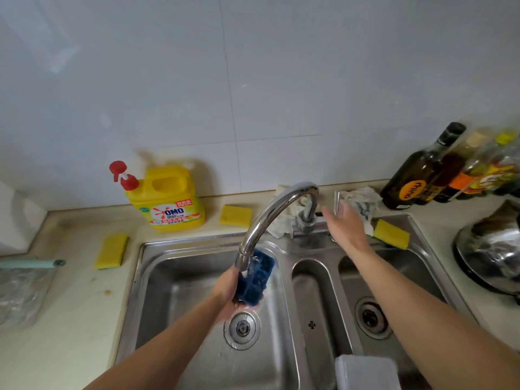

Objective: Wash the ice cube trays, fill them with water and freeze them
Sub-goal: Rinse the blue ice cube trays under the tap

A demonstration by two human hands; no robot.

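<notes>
Washing looks to be under way. The left hand point(228, 291) grips one blue ice cube tray point(257, 280), tilted under the faucet spout point(270, 218) over the left sink basin point(197, 243). The right hand point(344, 226), fingers straight and holding nothing, reaches for the faucet lever point(336, 202) just beyond it. Filling and freezing remain. One pale plastic tray point(365, 372), perhaps a second, lies below the right forearm. Three yellow sponges point(235, 216) and one detergent jug point(166, 198) sit on the bench beyond the hands.

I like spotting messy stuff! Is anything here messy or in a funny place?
A crumpled cloth is bunched behind the tap, and one yellow sponge sits askew on the rim of the sink. A small brown spot marks the counter.
</notes>
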